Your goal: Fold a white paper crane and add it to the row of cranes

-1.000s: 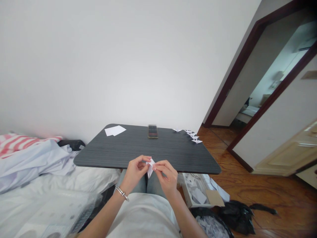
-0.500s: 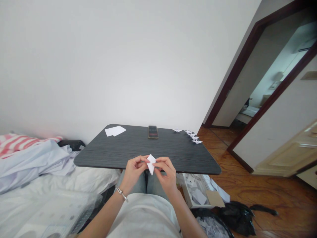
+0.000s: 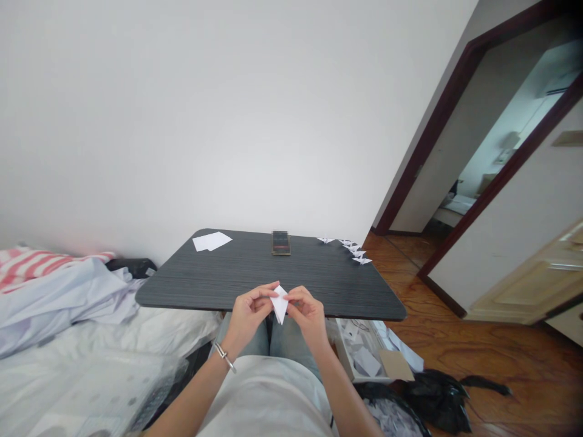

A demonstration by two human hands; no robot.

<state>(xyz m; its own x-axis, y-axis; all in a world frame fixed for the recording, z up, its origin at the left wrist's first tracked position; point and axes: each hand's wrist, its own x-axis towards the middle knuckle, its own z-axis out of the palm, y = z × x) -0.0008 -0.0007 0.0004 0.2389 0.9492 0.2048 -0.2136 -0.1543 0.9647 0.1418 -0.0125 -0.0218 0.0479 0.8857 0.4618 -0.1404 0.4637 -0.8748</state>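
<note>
A small folded piece of white paper [image 3: 279, 304], kite-shaped with its narrow point downward, is held between my two hands at the near edge of the dark table [image 3: 237, 270]. My left hand [image 3: 250, 308] pinches its left side, with a silver bracelet on the wrist. My right hand [image 3: 306, 311] grips the right side between thumb and fingers. Several folded white paper cranes [image 3: 356, 254] stand in a row at the table's far right. White paper sheets [image 3: 212, 240] lie at the far left corner.
A phone [image 3: 281, 243] rests at the table's back edge by the wall. Right of my legs is a box [image 3: 359, 352] with papers, beside black plastic bags [image 3: 437, 397] on the wooden floor. At left is a bed with white bedding [image 3: 91, 352] and clothes [image 3: 68, 297].
The folded paper has tilted slightly and its lower tip now shows separated points. My fingers have shifted a little on it. Everything on the table has stayed in place.
</note>
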